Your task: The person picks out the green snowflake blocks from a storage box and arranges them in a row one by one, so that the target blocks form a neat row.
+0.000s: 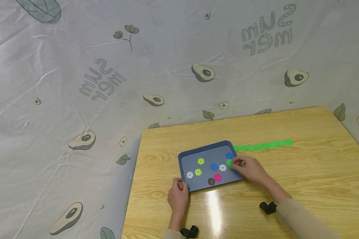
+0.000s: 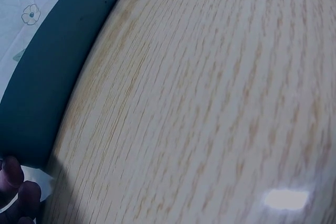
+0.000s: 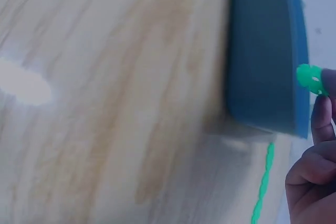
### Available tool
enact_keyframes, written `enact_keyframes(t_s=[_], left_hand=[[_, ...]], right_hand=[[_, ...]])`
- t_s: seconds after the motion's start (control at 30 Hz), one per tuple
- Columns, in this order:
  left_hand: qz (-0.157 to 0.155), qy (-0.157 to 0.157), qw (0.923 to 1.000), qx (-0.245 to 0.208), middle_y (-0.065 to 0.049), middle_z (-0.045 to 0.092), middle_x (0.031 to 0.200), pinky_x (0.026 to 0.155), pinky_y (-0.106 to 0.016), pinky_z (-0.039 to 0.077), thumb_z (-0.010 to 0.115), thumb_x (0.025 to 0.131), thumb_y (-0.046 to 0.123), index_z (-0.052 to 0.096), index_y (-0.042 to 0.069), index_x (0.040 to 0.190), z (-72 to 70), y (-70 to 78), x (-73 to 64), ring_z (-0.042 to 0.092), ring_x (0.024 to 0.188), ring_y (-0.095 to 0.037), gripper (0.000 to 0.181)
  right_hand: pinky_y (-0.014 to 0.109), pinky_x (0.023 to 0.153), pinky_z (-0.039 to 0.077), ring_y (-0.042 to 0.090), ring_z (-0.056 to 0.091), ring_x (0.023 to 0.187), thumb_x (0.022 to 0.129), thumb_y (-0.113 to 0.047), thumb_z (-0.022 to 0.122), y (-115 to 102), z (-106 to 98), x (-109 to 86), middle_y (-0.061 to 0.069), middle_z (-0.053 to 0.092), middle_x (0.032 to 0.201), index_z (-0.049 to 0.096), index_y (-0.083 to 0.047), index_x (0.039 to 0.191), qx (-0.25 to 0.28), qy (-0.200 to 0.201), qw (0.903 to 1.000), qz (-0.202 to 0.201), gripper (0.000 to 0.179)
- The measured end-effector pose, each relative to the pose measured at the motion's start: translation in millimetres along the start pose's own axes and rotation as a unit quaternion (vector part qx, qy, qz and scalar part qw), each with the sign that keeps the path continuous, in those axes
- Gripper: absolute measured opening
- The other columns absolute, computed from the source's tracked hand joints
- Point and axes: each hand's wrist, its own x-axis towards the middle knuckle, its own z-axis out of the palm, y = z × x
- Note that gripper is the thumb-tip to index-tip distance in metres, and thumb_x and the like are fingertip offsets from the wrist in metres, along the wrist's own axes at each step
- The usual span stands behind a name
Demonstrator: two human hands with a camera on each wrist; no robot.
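My left hand [image 1: 178,196] grips the near left corner of a grey-blue tray [image 1: 204,148], its thumb over the rim. At the tray's right side my right hand [image 1: 251,168] pinches a green notched plastic disc [image 3: 310,78] between thumb and fingertips. Inside the tray lie several flat notched discs: yellow-green [image 1: 200,161], blue [image 1: 213,166], white [image 1: 222,167], pink [image 1: 217,177] and brown [image 1: 211,181]. Another green disc [image 1: 228,161] appears just beside my right fingertips. In the left wrist view only the fingertips [image 2: 26,198] show, at the tray's edge.
A row of several green discs [image 1: 266,146] runs across the wooden table [image 1: 299,176] from the tray's far right corner. A pale cloth [image 1: 173,86] printed with avocados hangs behind the table and on its left. Black wrist cameras [image 1: 268,207] sit at both cuffs.
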Motion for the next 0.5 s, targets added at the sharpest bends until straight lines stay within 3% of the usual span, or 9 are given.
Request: enact_keyframes(t_s=[0.1,0.27,0.33,0.5], left_hand=[[-0.001,-0.002,1.0,0.001,0.019,0.044,0.055,0.041,-0.029,0.03,0.066,0.095,0.016,0.067,0.013,0.093,0.0,0.7,-0.3,0.038,0.043,-0.003,0.004],[-0.002,-0.003,1.0,0.001,0.019,0.044,0.055,0.041,-0.029,0.03,0.066,0.095,0.016,0.067,0.012,0.094,-0.5,1.4,-0.4,0.038,0.043,-0.003,0.004],[-0.003,-0.004,1.0,0.001,0.019,0.044,0.055,0.041,-0.029,0.031,0.066,0.096,0.017,0.067,0.011,0.094,-0.3,1.5,-0.4,0.038,0.043,-0.003,0.006],[-0.003,-0.004,1.0,0.001,0.018,0.044,0.055,0.041,-0.029,0.031,0.064,0.097,0.019,0.068,0.011,0.095,-0.6,1.6,-0.4,0.038,0.044,-0.003,0.01]], right_hand=[[0.031,0.071,0.049,0.02,0.061,0.086,0.099,-0.026,0.072,3.1,-11.1,2.2,0.004,0.069,0.097,0.074,-0.006,0.113,0.05,0.022,0.9981,0.028,0.025],[0.045,0.086,0.049,0.033,0.059,0.113,0.102,-0.039,0.066,11.5,-36.9,3.0,0.014,0.068,0.116,0.069,-0.003,0.124,0.092,0.041,0.9921,0.075,0.042],[0.045,0.085,0.048,0.034,0.057,0.115,0.103,-0.042,0.064,16.3,-48.2,2.0,0.016,0.065,0.12,0.066,-0.001,0.129,0.106,0.048,0.9891,0.09,0.048],[0.028,0.08,0.048,0.02,0.055,0.106,0.103,-0.046,0.061,33.0,-76.1,-0.4,0.011,0.06,0.12,0.06,0.003,0.137,0.128,0.076,0.982,0.116,0.059]])
